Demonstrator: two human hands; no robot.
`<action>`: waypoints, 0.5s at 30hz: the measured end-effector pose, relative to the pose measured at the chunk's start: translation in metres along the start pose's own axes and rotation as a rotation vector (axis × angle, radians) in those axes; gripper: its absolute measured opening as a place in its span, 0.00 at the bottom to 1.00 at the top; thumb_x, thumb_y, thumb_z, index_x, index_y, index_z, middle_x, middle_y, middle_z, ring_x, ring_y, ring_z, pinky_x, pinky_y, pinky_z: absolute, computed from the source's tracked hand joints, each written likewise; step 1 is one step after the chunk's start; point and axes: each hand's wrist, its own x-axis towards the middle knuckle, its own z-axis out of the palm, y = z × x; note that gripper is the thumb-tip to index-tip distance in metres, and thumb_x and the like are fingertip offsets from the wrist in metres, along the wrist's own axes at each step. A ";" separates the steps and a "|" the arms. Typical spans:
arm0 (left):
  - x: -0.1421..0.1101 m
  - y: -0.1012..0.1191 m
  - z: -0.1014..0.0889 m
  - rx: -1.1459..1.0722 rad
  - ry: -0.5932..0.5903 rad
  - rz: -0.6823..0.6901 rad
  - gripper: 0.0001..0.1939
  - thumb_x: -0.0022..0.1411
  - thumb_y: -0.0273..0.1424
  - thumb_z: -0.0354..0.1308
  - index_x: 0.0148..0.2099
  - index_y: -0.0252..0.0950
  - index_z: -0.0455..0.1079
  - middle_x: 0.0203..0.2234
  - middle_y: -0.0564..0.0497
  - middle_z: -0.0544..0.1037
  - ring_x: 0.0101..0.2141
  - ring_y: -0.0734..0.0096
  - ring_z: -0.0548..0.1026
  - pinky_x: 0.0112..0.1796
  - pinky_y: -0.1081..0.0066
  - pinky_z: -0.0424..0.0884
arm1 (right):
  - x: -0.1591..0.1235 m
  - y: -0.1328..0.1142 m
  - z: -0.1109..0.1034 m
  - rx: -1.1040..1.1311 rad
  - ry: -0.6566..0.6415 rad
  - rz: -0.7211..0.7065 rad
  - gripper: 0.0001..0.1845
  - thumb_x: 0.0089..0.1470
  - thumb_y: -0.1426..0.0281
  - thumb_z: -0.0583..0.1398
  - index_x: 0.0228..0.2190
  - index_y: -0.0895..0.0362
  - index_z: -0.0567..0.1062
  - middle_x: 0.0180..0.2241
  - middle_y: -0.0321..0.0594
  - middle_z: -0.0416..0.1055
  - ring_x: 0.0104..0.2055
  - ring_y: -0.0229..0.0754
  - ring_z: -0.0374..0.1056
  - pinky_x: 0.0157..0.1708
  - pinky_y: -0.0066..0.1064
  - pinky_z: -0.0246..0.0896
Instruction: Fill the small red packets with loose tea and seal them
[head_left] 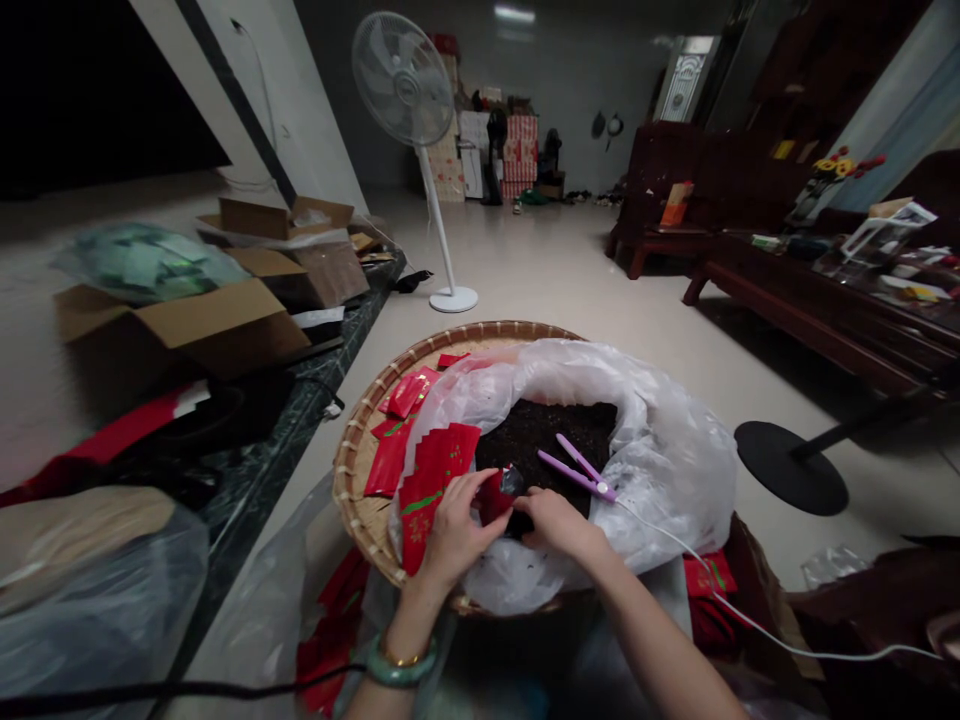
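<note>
My left hand (457, 525) grips a small red packet (493, 497) between thumb and fingers; its silvery opening faces up. Close beside it, my right hand (553, 522) has its fingers drawn together at the near edge of dark loose tea leaves (517, 430); what they hold, if anything, is hidden. The leaves lie in a large white plastic bag (660, 440) with its rim spread wide. Across the leaves rests a purple hand sealer (577, 475), its jaws apart and a white cord trailing right. A row of overlapping red packets (435, 480) lies left of my left hand.
A round woven bamboo tray (356, 500) carries the bag and more red packets (405, 395). Open cardboard boxes (217, 320) line the left ledge. A white standing fan (454, 298) is ahead, a black round base (791, 465) and wooden table (832, 320) to the right.
</note>
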 end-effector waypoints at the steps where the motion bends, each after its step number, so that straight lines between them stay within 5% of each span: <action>1: 0.000 0.000 0.000 -0.002 0.004 -0.002 0.21 0.51 0.30 0.61 0.49 0.37 0.67 0.40 0.46 0.76 0.40 0.61 0.74 0.39 0.62 0.73 | 0.001 0.000 0.001 -0.001 -0.003 0.004 0.26 0.42 0.77 0.62 0.47 0.54 0.75 0.39 0.45 0.72 0.36 0.46 0.70 0.36 0.30 0.60; 15: -0.002 -0.001 0.002 -0.002 -0.014 -0.028 0.22 0.52 0.28 0.61 0.50 0.38 0.66 0.41 0.46 0.75 0.41 0.62 0.74 0.41 0.63 0.73 | -0.002 0.007 0.004 0.078 0.068 0.052 0.22 0.37 0.80 0.61 0.38 0.58 0.79 0.38 0.46 0.75 0.39 0.47 0.70 0.38 0.29 0.60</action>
